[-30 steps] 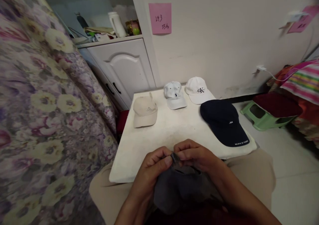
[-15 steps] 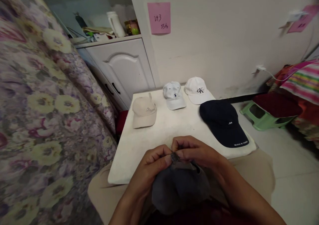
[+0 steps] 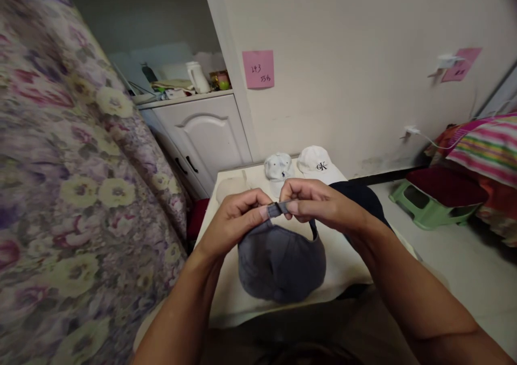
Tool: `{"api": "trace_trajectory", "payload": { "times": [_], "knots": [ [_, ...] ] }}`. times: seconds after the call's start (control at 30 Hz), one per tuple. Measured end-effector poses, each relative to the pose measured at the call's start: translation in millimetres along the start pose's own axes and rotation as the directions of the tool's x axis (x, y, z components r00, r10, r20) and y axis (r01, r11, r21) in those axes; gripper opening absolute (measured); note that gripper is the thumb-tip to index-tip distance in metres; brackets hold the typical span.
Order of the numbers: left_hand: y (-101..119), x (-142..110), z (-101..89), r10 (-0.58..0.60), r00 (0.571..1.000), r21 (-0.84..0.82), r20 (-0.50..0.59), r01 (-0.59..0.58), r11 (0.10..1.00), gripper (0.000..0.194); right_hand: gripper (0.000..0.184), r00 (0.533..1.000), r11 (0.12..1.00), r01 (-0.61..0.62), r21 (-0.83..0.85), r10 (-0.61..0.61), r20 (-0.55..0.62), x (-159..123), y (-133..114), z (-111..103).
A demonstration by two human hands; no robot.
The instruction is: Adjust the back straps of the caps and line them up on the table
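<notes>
A dark grey cap (image 3: pixel 280 262) hangs in the air over the near part of the small white table (image 3: pixel 347 260). My left hand (image 3: pixel 234 222) and my right hand (image 3: pixel 319 206) both pinch its back strap (image 3: pixel 277 209) between thumb and fingers, one on each end. Behind my hands lie a beige cap (image 3: pixel 228 187), a pale blue cap (image 3: pixel 277 167), a white cap with black letters (image 3: pixel 319 163), and a navy cap (image 3: pixel 365 203) partly hidden by my right wrist.
A flowered cover (image 3: pixel 68 192) fills the left side. A white cabinet (image 3: pixel 202 133) with a jug and clutter on top stands at the back left. A pink note (image 3: pixel 258 69) is stuck on the wall. A green stool (image 3: pixel 428 203) and striped bedding (image 3: pixel 484 149) are at the right.
Both hands have lifted the grey cap from my lap up and forward over the table, still pinching its strap. The view has tilted up.
</notes>
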State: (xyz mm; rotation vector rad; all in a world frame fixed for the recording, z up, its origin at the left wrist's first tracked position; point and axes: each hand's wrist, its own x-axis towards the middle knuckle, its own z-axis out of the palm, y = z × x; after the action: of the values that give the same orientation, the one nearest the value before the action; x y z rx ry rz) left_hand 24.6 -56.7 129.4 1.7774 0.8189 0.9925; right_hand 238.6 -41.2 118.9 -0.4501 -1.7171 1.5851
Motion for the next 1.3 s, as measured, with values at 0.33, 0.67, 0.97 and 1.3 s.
{"api": "trace_trajectory", "payload": {
  "times": [0.33,0.67,0.97,1.3],
  "knots": [
    [-55,-32,26.4,-0.263,0.96,-0.138,0.099,0.275,0.951,0.027,0.011,0.983,0.981,-0.16,-0.107,0.168,0.069,-23,60,-3],
    [-86,-60,40.9,-0.385,0.92,-0.188,0.078,0.393,0.9,0.026,0.017,0.964,0.963,-0.254,0.094,0.243,0.111,-35,112,12],
    [-91,-66,40.1,-0.394,0.917,-0.269,0.065,0.397,0.878,0.026,0.02,0.964,0.966,-0.252,0.058,0.246,0.097,-49,121,9],
    [-92,-65,41.4,-0.417,0.901,-0.252,0.123,0.435,0.865,0.023,0.014,0.962,0.969,-0.247,0.016,0.243,0.123,-48,122,9]
  ]
}}
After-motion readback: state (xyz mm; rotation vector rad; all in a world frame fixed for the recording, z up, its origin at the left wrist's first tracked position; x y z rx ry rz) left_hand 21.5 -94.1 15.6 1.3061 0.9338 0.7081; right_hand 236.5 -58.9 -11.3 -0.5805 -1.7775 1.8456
